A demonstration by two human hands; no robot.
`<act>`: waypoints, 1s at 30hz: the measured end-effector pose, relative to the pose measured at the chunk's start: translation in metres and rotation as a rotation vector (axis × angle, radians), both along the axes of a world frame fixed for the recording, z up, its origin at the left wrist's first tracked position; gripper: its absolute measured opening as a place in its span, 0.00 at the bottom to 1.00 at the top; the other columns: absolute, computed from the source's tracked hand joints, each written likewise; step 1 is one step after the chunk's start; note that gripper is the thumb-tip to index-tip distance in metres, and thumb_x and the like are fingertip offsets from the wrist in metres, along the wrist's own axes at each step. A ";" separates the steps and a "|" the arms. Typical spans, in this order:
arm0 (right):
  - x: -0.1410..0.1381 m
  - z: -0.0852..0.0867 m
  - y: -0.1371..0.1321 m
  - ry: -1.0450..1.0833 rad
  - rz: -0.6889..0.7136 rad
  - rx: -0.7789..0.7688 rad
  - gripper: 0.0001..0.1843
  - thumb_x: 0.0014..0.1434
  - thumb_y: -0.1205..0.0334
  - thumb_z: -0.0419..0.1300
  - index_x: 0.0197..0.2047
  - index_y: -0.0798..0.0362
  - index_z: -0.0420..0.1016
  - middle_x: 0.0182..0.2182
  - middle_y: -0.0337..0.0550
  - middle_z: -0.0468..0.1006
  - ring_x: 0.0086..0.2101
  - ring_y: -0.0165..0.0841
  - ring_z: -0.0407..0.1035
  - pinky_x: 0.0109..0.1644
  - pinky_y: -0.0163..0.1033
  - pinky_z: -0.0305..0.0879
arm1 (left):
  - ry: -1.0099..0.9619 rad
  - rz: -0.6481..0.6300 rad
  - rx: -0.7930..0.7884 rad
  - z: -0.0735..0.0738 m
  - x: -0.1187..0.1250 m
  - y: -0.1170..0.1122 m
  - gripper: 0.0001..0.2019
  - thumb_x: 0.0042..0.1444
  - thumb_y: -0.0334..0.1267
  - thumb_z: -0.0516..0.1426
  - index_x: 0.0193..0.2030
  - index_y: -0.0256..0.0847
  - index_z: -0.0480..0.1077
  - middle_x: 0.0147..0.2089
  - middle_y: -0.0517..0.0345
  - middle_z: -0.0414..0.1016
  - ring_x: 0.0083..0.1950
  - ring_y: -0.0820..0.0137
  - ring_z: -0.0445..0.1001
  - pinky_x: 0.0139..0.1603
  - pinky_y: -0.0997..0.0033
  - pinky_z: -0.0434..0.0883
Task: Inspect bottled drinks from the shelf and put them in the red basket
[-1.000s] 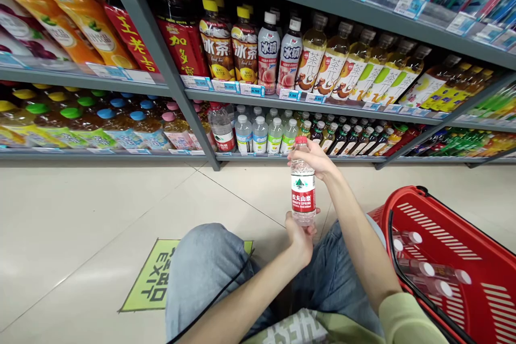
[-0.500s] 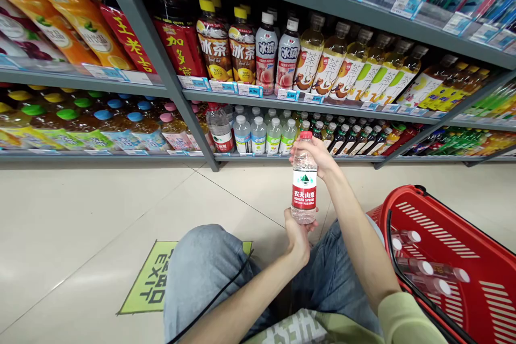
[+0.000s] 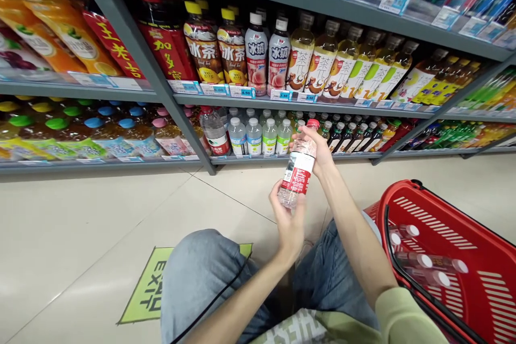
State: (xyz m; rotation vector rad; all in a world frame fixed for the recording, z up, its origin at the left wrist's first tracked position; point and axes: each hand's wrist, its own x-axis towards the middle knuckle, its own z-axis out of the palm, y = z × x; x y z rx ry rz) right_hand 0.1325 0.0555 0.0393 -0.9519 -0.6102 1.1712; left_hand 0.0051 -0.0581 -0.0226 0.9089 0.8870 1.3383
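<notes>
A clear water bottle (image 3: 297, 173) with a red cap and a red-and-white label is held in front of the lower shelf, tilted with its cap up and to the right. My right hand (image 3: 318, 146) wraps round its neck and shoulder, just under the cap. Around the base, the thumb and fingers of my left hand (image 3: 289, 220) cup the bottle from below. The label's printed side panel with small text faces me. Beyond it on the bottom shelf stand small bottles with white caps (image 3: 253, 137) and a large red-capped water bottle (image 3: 215, 133).
To the right, a red shopping basket (image 3: 437, 215) with a black handle holds several white-capped bottles (image 3: 427, 269). Ahead, grey shelving (image 3: 306, 102) carries rows of drinks and price tags. A green exit sign (image 3: 147, 287) lies on the tiled floor, left of my bent knees.
The bottle has turned about its length, so its front logo has given way to the side panel. It now leans, its base shifted left and up with my left hand.
</notes>
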 end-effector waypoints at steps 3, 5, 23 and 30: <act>0.002 0.001 -0.002 -0.030 0.038 0.046 0.22 0.45 0.53 0.73 0.39 0.51 0.71 0.28 0.38 0.79 0.25 0.34 0.75 0.28 0.39 0.73 | 0.049 -0.064 0.026 -0.007 0.006 -0.008 0.35 0.55 0.34 0.63 0.66 0.45 0.53 0.66 0.46 0.60 0.61 0.61 0.67 0.63 0.64 0.65; 0.003 0.003 -0.005 -0.062 0.069 0.074 0.21 0.45 0.55 0.72 0.39 0.51 0.71 0.27 0.38 0.79 0.25 0.35 0.76 0.29 0.40 0.73 | 0.097 -0.065 0.044 -0.012 0.007 -0.013 0.36 0.53 0.30 0.61 0.67 0.45 0.52 0.66 0.45 0.59 0.63 0.60 0.66 0.65 0.61 0.62; 0.005 0.010 -0.011 -0.107 0.034 0.145 0.18 0.45 0.55 0.70 0.36 0.49 0.68 0.27 0.36 0.78 0.25 0.34 0.74 0.29 0.40 0.72 | 0.159 -0.085 0.146 -0.013 0.002 -0.010 0.35 0.53 0.26 0.57 0.68 0.44 0.52 0.66 0.45 0.61 0.63 0.61 0.66 0.63 0.63 0.64; 0.002 0.008 -0.011 -0.099 0.035 0.164 0.20 0.46 0.52 0.70 0.40 0.48 0.70 0.30 0.36 0.77 0.26 0.33 0.73 0.31 0.41 0.73 | 0.063 -0.115 0.075 -0.009 0.002 -0.014 0.30 0.61 0.40 0.59 0.68 0.47 0.55 0.67 0.47 0.61 0.65 0.60 0.66 0.65 0.62 0.64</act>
